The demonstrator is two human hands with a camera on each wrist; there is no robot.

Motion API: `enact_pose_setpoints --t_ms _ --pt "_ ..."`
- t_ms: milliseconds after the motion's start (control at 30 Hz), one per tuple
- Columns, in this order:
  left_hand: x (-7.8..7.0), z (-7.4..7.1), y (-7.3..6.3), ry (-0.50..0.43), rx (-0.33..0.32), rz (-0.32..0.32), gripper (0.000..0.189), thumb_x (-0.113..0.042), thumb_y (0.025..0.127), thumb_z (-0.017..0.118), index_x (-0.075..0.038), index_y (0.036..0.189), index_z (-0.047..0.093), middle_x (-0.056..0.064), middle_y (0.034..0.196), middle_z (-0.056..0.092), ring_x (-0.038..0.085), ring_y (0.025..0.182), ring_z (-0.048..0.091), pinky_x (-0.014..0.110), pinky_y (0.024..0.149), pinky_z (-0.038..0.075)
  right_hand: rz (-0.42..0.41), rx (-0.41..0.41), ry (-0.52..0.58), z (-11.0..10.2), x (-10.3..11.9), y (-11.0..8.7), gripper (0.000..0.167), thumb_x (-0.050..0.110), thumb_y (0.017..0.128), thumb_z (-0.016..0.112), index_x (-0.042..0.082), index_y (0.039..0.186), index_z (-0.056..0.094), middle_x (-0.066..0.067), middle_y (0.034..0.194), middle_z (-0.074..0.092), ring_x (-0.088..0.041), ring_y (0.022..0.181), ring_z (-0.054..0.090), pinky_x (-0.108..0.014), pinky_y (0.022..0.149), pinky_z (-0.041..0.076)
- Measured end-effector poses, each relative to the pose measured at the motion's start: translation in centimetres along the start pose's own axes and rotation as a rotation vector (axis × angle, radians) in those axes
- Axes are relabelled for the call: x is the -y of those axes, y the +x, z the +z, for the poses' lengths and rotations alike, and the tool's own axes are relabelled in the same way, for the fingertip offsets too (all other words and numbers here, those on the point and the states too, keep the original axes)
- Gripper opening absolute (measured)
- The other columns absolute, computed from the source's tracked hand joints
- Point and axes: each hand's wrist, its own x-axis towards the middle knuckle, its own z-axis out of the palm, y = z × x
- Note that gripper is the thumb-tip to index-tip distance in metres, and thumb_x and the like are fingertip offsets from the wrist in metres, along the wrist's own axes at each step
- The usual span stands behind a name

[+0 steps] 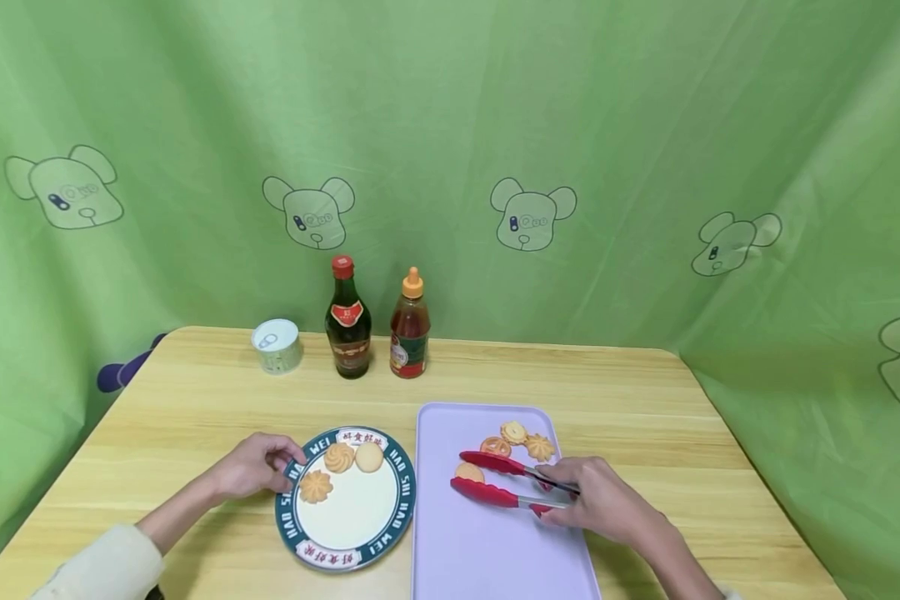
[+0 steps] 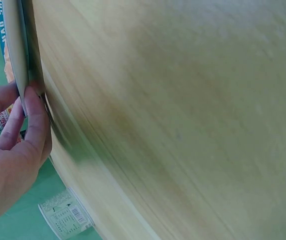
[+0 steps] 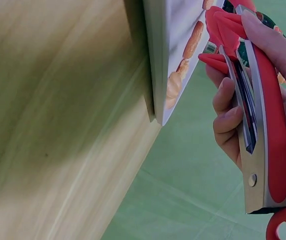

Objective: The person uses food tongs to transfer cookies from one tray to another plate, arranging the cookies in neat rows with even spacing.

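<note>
My left hand (image 1: 251,465) pinches the left rim of a round white plate (image 1: 352,525) with a dark teal lettered border; the left wrist view shows fingers (image 2: 35,120) under its edge. Three cookies lie on the plate: a swirled one (image 1: 338,457), a plain round one (image 1: 369,457) and a flower-shaped one (image 1: 316,487). In my right hand (image 1: 600,504) I grip red-tipped metal tongs (image 3: 268,125), their tips spread on either side of a round cookie (image 1: 468,472) on the lilac tray (image 1: 502,550). Beyond the tongs are a pretzel-shaped cookie (image 1: 495,447) and two flower-shaped cookies (image 1: 540,447).
At the back of the wooden table (image 1: 570,375) stand a pale green can (image 1: 277,347), a dark bottle with a red cap (image 1: 349,329) and a sauce bottle with an orange cap (image 1: 410,333). A green curtain (image 1: 435,125) hangs behind and along both sides.
</note>
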Motion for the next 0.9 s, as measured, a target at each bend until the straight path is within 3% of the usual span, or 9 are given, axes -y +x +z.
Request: enact_pose_setpoints --t_ms 100,267,467,667,900 --pt "0.0 0.0 0.0 -0.002 0.000 0.002 0.037 0.005 0.065 0.072 0.003 0.101 0.063 0.010 0.090 0.059 0.019 0.081 0.053 0.023 0.068 0.050 -0.001 -0.003 0.012 0.1 0.0 0.0 0.057 0.031 0.068 0.082 0.005 0.116 0.067 -0.004 0.104 0.071 -0.011 0.085 0.058 -0.021 0.066 0.048" --pt "0.0 0.0 0.0 -0.004 0.004 0.000 0.037 0.005 0.066 0.073 0.003 0.102 0.063 0.009 0.090 0.058 0.019 0.081 0.053 0.022 0.068 0.050 -0.020 -0.035 -0.009 -0.1 0.2 0.2 0.057 0.033 0.068 0.083 0.005 0.116 0.067 -0.006 0.106 0.071 -0.020 0.097 0.064 -0.032 0.076 0.054" --pt "0.0 0.0 0.0 -0.010 0.007 0.001 0.037 0.006 0.066 0.072 0.004 0.102 0.063 0.010 0.090 0.058 0.019 0.080 0.053 0.022 0.067 0.050 -0.060 -0.067 -0.027 -0.3 1.2 1.0 0.056 0.032 0.068 0.083 0.005 0.115 0.068 -0.006 0.104 0.072 -0.016 0.091 0.064 -0.031 0.074 0.054" --pt "0.0 0.0 0.0 -0.005 0.009 0.000 0.037 0.005 0.066 0.073 0.003 0.102 0.063 0.010 0.090 0.059 0.019 0.081 0.053 0.022 0.068 0.050 -0.093 -0.061 -0.030 0.1 2.7 2.4 0.055 0.032 0.070 0.082 0.007 0.117 0.067 -0.010 0.111 0.070 -0.025 0.103 0.065 -0.041 0.086 0.054" --pt "0.1 -0.1 0.0 0.006 0.009 0.002 0.037 0.005 0.066 0.074 0.003 0.102 0.063 0.009 0.091 0.060 0.019 0.081 0.055 0.023 0.069 0.050 -0.164 -0.062 -0.018 0.5 4.7 4.3 0.054 0.029 0.070 0.082 0.008 0.117 0.068 -0.006 0.107 0.071 -0.018 0.096 0.066 -0.032 0.078 0.055"
